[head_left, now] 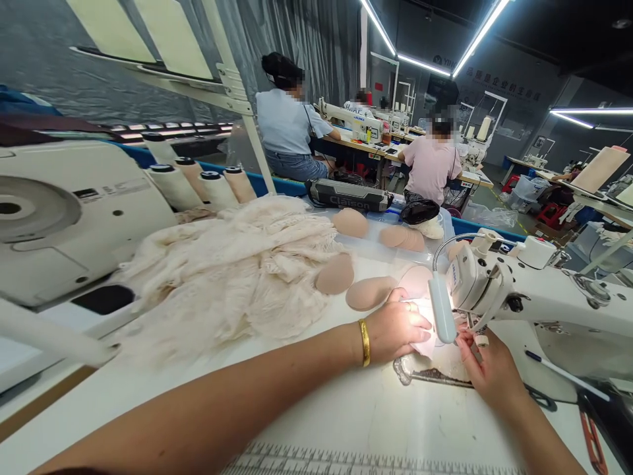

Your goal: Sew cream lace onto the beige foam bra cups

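Under the bright lamp (442,310) of a white sewing machine (524,277), a pale pink piece of fabric (424,346) lies on the machine bed. My left hand (395,328), with a gold bracelet at the wrist, has its fingers bent over this fabric and holds it down. Right by the needle area is my right hand (489,366), thumb and fingers closed in a pinch; what lies between them is hidden. Beige oval pads (370,293) rest just beyond my left hand. The needle and presser foot are mostly hidden behind the lamp.
A heap of cream lace fabric (237,270) covers the table's left side, near thread cones (173,186) and another machine (74,211). More pads (403,237) sit in a clear plastic tray. A ruler (370,460) lines the front edge. Two people work at machines ahead.
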The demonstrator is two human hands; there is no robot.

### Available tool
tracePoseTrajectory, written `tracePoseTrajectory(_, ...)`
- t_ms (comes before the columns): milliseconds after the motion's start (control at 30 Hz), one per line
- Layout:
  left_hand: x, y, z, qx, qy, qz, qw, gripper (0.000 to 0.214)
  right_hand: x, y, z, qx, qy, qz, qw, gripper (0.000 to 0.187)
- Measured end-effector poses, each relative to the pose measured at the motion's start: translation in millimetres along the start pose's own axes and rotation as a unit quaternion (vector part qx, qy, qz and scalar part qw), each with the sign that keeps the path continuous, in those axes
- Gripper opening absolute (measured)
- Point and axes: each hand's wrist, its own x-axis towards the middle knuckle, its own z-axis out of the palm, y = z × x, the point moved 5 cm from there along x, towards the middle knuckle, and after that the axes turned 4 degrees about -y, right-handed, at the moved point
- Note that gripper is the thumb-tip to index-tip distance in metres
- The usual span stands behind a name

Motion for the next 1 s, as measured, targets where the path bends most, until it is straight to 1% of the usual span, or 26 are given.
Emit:
tracePoseTrajectory(67,-0.1,0.5,-0.7,0.007,0.008,0.002,1.000,0.015,0.1,-1.6,0.3,-0.007,-0.005,-0.013,1.000,0.012)
tracePoseTrajectory(133,-0.1,0.6,-1.1,0.016,0.013,0.005,1.000,0.011,0.6,-4.7,1.2,-0.020,-0.020,-0.032,0.999,0.013)
tracePoseTrajectory(233,0.4,0.3,-1.7,0.033,0.017,0.003,0.999,0.002,1.6,-10.6,4.8,-0.025,-0.071,-0.056,0.996,0.018)
tracePoseTrajectory(367,0.8,1.5,-3.4,0.047,0.024,0.006,0.999,0.005,1.7,-20.1,9.0,0.015,-0.141,-0.096,0.985,0.020)
tracePoseTrajectory(500,-0.6,7.8,-3.7,0.055,0.025,0.020,0.998,0.004,1.3,-26.1,10.8,0.030,-0.177,-0.118,0.977,0.021)
tracePoseTrajectory(567,-1.5,12.6,-3.6,0.060,0.020,0.024,0.998,0.004,1.4,-27.6,10.7,0.025,-0.181,-0.121,0.976,0.022)
tracePoseTrajectory(667,-2.3,21.8,-4.7,0.067,0.015,0.038,0.997,0.014,1.6,-29.0,10.4,0.017,-0.182,-0.122,0.975,0.022)
tracePoseTrajectory(800,-2.0,30.6,-7.9,0.070,0.026,0.046,0.996,0.017,1.5,-28.7,11.1,0.008,-0.174,-0.121,0.977,0.024)
tracePoseTrajectory(900,-1.0,31.6,-8.6,0.077,0.036,0.042,0.996,0.017,0.8,-25.0,14.1,-0.008,-0.162,-0.107,0.981,0.024)
tracePoseTrajectory(1000,1.0,27.2,-6.8,0.080,0.031,0.038,0.996,0.017,0.2,-18.5,18.2,-0.026,-0.143,-0.082,0.986,0.025)
